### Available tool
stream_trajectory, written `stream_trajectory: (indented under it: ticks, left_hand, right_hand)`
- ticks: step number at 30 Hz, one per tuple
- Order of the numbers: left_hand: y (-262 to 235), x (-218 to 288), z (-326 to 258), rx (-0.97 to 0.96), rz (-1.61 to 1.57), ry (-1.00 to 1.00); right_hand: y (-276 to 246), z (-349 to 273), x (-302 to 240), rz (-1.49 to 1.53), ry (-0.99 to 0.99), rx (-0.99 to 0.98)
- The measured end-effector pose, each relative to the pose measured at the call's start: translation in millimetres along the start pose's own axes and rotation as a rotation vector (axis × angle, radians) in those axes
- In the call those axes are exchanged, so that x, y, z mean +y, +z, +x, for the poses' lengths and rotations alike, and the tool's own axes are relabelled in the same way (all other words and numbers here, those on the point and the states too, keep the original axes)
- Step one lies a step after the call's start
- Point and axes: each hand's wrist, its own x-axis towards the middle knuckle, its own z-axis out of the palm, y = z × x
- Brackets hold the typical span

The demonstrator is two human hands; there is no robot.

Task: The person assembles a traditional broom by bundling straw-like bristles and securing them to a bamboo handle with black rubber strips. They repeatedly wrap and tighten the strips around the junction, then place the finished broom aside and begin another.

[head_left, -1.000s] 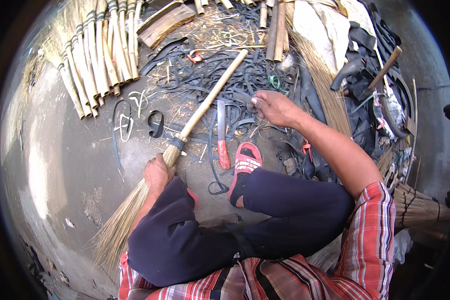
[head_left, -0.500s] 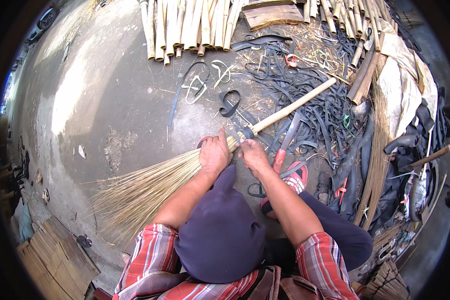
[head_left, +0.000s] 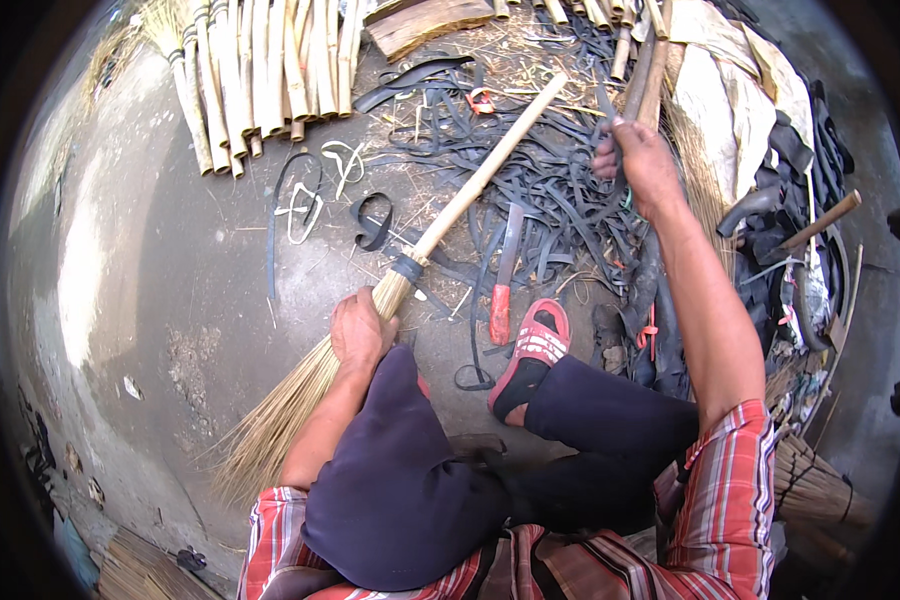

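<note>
A broom [head_left: 440,225] with a pale wooden handle and straw bristles lies across the concrete floor, bristles toward my left knee. My left hand [head_left: 360,332] grips it at the top of the bristles, just below a dark binding band. My right hand [head_left: 635,160] is stretched out to the far right, fingers closed on a thin black rubber strip [head_left: 606,105] lifted from the heap of black strips [head_left: 550,190]. A knife with a red handle [head_left: 502,280] lies on the floor between the broom and my red sandal [head_left: 532,350].
A row of bamboo sticks [head_left: 260,75] lies at the top left. A wooden board [head_left: 425,22] sits at the top. Loose black strips [head_left: 370,215], pale cloth [head_left: 720,90] and a hammer [head_left: 805,225] lie to the right. Another broom bundle [head_left: 810,480] rests at lower right.
My right hand has left the broom's binding, reached out to the strip heap and taken hold of a black strip. My left hand stays on the broom.
</note>
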Motion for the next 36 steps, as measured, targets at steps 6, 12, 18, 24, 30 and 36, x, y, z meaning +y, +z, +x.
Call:
stream_trajectory:
  ticks: [6, 12, 18, 24, 30, 36]
  left_hand:
    - [-4, 8, 3, -0.083, 0.095, -0.008]
    - [-8, 16, 2, -0.101, 0.110, -0.083]
    - [-9, 23, 5, -0.151, 0.144, -0.064]
    - [-12, 32, 4, -0.132, 0.205, -0.073]
    - [-15, 34, 2, -0.151, 0.204, -0.063]
    - [-17, 35, 1, -0.162, 0.213, -0.061]
  right_hand:
    - [-117, -10, 19, -0.921, -0.108, 0.406]
    - [-157, -153, 133, -0.945, 0.098, 0.109]
    - [-181, -307, 294, -0.710, 0.552, 0.431]
    - [-182, -382, 377, -0.627, 0.700, 0.690]
    - [-152, -356, 350, -0.705, 0.496, 0.535]
    - [-151, -313, 332, -1.088, 0.274, 0.393]
